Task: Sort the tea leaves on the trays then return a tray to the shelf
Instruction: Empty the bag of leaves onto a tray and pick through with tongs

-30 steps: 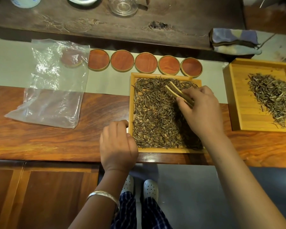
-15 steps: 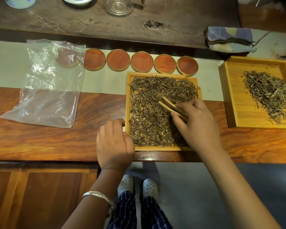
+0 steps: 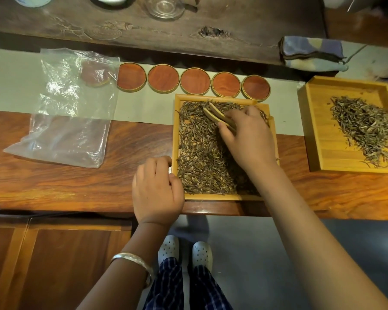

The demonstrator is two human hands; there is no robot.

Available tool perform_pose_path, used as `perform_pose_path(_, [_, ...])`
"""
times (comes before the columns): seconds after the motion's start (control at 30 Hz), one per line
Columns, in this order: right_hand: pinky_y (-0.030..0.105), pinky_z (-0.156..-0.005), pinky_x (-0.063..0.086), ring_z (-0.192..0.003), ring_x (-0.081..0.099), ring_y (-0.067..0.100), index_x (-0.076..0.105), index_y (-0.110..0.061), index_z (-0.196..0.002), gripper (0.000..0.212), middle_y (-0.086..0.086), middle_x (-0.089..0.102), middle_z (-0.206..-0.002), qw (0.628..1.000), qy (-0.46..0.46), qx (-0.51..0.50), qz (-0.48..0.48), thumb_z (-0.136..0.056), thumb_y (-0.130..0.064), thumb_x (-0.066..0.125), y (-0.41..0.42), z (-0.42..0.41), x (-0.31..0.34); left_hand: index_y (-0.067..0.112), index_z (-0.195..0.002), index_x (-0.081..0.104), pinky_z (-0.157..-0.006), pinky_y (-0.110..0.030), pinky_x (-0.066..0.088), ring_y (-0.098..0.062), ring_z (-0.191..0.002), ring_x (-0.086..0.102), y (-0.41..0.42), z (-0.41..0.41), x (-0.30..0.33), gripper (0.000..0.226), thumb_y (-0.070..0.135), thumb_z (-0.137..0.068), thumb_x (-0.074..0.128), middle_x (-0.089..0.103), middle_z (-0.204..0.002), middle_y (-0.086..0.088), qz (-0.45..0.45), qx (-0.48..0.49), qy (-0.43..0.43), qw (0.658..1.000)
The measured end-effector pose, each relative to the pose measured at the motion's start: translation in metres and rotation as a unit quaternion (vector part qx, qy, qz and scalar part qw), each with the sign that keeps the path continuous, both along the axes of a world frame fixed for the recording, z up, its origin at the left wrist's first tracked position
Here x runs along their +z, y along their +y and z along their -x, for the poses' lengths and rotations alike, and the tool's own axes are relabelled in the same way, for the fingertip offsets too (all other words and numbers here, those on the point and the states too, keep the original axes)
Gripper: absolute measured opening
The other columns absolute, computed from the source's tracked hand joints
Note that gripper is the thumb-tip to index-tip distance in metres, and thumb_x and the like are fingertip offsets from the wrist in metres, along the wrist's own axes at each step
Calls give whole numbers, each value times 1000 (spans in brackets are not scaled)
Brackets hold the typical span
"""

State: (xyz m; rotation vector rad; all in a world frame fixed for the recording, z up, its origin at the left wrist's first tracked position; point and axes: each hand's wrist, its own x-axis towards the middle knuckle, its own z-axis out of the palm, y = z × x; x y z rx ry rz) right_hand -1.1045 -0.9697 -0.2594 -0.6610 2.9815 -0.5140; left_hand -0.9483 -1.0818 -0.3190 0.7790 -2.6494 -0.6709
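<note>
A bamboo tray full of dark tea leaves lies at the table's front edge, in front of me. My right hand is over the tray and grips wooden tongs, whose tips point up-left into the leaves near the far rim. My left hand rests curled on the tray's left front corner, fingers on its rim. A second bamboo tray stands to the right with a smaller heap of paler tea leaves.
Several round wooden coasters line up behind the near tray. An empty clear plastic bag lies at left. A folded cloth and a glass cup sit on the dark raised board behind. Cabinet doors are below left.
My right hand drew the tongs toward me through the leaves, then pushed them back up to the tray's far side. My left hand stayed on the tray corner.
</note>
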Motion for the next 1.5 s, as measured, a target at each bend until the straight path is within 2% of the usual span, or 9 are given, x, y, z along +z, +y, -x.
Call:
perform_pose_path(0.17, [26, -63, 36, -88, 56, 23, 64, -17, -113, 30, 6, 52, -106, 1000, 10, -5, -7, -91, -37, 56, 10, -7, 2, 14, -88, 47, -65, -31, 27, -17, -73, 34, 0, 0, -1, 14, 19, -76, 41, 47, -83, -5, 2, 1, -3, 1000])
perform_pose_path(0.3, [27, -65, 36, -90, 56, 24, 63, -17, -113, 30, 7, 53, -106, 1000, 14, -17, 16, -91, -36, 56, 1, -3, 4, 14, -88, 48, -65, -31, 27, -16, -73, 34, -1, 0, -1, 15, 19, -76, 41, 47, -82, -4, 1, -2, -4, 1000])
perform_pose_path(0.47, [26, -59, 37, -84, 56, 23, 62, -16, -112, 30, 6, 50, -104, 1000, 3, 0, -11, -93, -38, 52, -6, -10, 0, 13, -88, 49, -66, -30, 26, -14, -75, 32, 0, 0, -1, 16, 20, -77, 41, 47, -82, -3, 1, 1, 1, 1000])
perform_pose_path(0.67, [27, -63, 38, -88, 56, 24, 62, -17, -116, 32, 7, 51, -108, 999, 16, -22, 19, -92, -37, 54, -14, -8, 6, 14, -89, 48, -66, -31, 27, -18, -74, 37, 0, 0, -1, 15, 20, -77, 41, 48, -83, -4, 3, 0, -7, 1000])
perform_pose_path(0.8, [28, -63, 39, -89, 56, 25, 61, -17, -117, 33, 7, 50, -109, 1000, -3, 9, -12, -92, -37, 54, -20, -10, 5, 15, -89, 47, -66, -30, 27, -13, -76, 30, -1, 0, -1, 14, 21, -77, 41, 47, -82, -4, 9, 1, -3, 1000])
perform_pose_path(0.93, [27, -66, 37, -82, 46, 14, 63, -19, -116, 32, 5, 51, -105, 1000, 0, -2, 16, -90, -37, 58, 2, -8, 6, 15, -88, 47, -65, -31, 28, -19, -73, 37, -1, 0, 0, 13, 20, -77, 41, 48, -82, -4, 6, -3, -7, 1000])
perform_pose_path(1.1, [29, -69, 38, -93, 55, 26, 62, -18, -117, 33, 8, 52, -106, 999, -13, -36, 5, -90, -37, 58, 20, 0, 3, 11, -87, 51, -65, -33, 31, -24, -73, 43, 0, 0, 3, 15, 18, -77, 42, 50, -82, -7, 4, 1, -13, 1000])
perform_pose_path(1.33, [26, -66, 37, -89, 54, 21, 64, -17, -115, 33, 6, 52, -103, 999, 0, -16, 27, -89, -37, 59, 17, -12, 0, 13, -88, 49, -66, -30, 26, -19, -73, 39, 0, 0, 2, 12, 16, -77, 47, 48, -83, -4, 6, 5, -13, 1000])
perform_pose_path(1.5, [32, -68, 50, -85, 55, 20, 63, -18, -114, 31, 4, 50, -104, 999, -21, 25, 21, -90, -37, 59, 12, -26, -1, 13, -89, 50, -66, -30, 26, -19, -74, 40, 0, -1, 2, 14, 17, -78, 44, 49, -83, -5, 7, 2, -11, 1000])
